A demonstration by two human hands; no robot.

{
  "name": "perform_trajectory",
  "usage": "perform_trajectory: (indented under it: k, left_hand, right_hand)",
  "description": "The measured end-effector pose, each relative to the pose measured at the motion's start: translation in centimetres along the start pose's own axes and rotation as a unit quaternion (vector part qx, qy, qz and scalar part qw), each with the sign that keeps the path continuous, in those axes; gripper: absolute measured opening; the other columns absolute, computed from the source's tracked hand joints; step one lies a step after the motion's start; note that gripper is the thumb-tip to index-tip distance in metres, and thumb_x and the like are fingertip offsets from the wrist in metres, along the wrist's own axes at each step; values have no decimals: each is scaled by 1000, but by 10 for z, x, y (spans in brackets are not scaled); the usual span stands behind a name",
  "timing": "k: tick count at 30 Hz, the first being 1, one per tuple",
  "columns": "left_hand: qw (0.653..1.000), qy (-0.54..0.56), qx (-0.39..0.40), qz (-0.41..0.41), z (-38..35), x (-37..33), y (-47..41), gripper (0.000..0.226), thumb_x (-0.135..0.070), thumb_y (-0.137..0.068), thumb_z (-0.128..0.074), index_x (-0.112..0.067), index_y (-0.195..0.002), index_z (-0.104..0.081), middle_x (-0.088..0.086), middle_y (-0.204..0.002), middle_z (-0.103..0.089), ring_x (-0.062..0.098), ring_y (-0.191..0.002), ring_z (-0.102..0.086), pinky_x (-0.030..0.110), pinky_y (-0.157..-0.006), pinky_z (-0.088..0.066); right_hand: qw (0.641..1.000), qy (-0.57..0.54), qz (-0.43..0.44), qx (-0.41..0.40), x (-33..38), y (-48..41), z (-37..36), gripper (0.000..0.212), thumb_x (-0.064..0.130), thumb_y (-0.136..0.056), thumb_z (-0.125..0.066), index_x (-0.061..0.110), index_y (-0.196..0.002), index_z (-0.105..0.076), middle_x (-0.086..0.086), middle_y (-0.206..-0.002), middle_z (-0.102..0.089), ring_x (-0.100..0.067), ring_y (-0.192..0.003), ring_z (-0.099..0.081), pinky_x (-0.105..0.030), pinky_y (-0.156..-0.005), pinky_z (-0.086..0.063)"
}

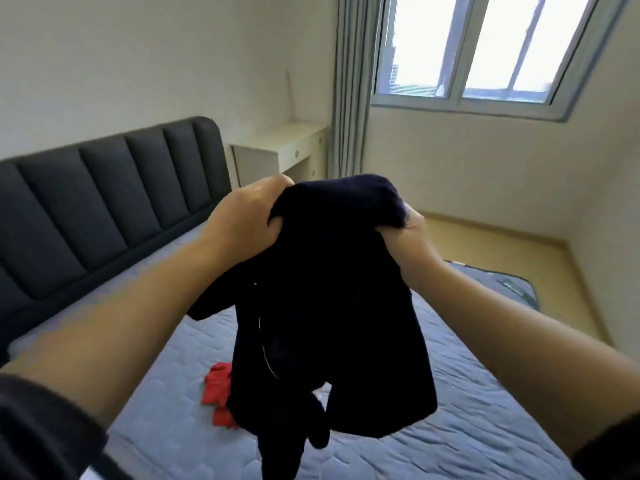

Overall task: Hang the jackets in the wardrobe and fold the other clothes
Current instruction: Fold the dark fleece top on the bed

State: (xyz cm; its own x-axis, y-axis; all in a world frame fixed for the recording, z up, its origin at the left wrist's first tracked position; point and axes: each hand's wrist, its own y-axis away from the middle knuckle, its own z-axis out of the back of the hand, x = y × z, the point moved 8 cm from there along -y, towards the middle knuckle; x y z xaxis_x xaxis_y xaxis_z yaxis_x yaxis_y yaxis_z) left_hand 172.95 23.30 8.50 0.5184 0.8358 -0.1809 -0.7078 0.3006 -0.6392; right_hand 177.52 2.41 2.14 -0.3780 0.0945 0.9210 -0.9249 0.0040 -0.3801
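Note:
A dark navy garment [332,306] hangs in the air over the bed, held up by its top edge. My left hand [246,216] grips the top left of it with curled fingers. At the top right, my right hand [408,240] clutches a bunch of the same fabric. A thin zip line shows down the garment's front, and its lower ends dangle toward the mattress. A red garment [218,389] lies crumpled on the mattress, partly hidden behind the dark one.
The bed has a grey quilted mattress [485,410] and a dark padded headboard [104,188] on the left. A white desk [277,150] stands in the corner by a grey curtain [353,84]. A window [485,46] and wooden floor [485,244] are at right.

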Motion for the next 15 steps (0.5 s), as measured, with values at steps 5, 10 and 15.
perform_trajectory:
  k: [5, 10, 15]
  left_hand:
    - [991, 120, 22, 53, 3, -103, 19, 34, -5, -85, -54, -16, -118, -49, -3, -93, -57, 16, -78, -55, 17, -65, -35]
    - [953, 257, 112, 118, -37, -186, 41, 60, -38, -79, -72, -30, -126, -37, -20, -101, -52, 1, -84, -59, 12, -67, -46]
    - [896, 347, 216, 175, -94, -238, 46, 64, -30, -74, -76, -28, -128, -41, -7, -107, -57, 11, -100, -57, 21, -79, -50]
  right_hand:
    - [999, 8, 47, -7, 108, 33, 93, 32, -14, -87, -46, 15, -77, -55, 1, -73, -55, 6, -60, -53, -11, -59, -43]
    - [997, -12, 7, -77, 142, 66, 164, 33, -12, -87, -40, 14, -77, -57, -1, -76, -57, -13, -74, -52, -22, -67, -44]
    - [991, 1, -14, -131, 165, 85, 209, 27, -11, -87, -37, 0, -93, -61, -6, -82, -58, -17, -78, -54, -28, -74, -48]
